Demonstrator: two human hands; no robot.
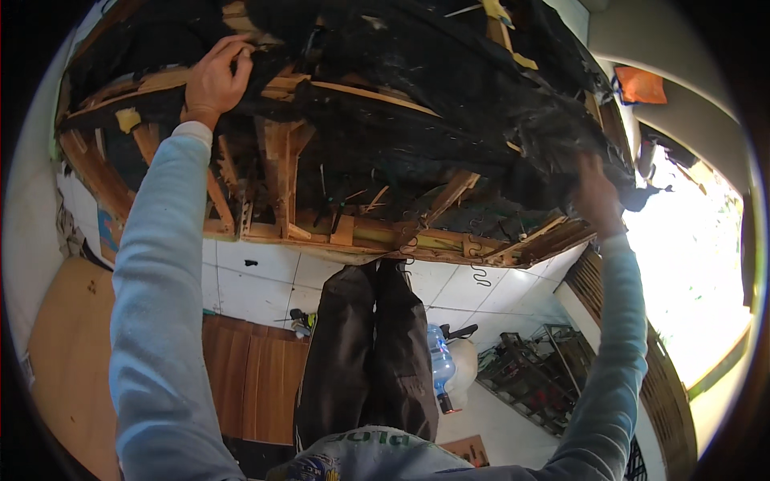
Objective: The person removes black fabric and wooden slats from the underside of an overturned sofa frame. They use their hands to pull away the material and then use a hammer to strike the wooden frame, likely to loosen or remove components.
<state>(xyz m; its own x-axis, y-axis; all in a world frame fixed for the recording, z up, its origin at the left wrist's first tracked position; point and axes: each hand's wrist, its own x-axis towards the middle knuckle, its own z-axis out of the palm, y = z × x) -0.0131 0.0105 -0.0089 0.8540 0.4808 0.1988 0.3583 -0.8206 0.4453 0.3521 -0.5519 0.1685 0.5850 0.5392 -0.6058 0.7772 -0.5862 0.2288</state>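
I see the left hand (218,78) half-curled beside the wooden frame (279,168), the right hand (600,200) unclear against black cloth (481,108); either grip, I cannot tell. Below: blue bottle (439,359), dark crate (521,373).

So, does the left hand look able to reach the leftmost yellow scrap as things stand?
Probably yes: the leftmost yellow scrap shows uncovered, to the left of the left hand, with nothing visible blocking the way.
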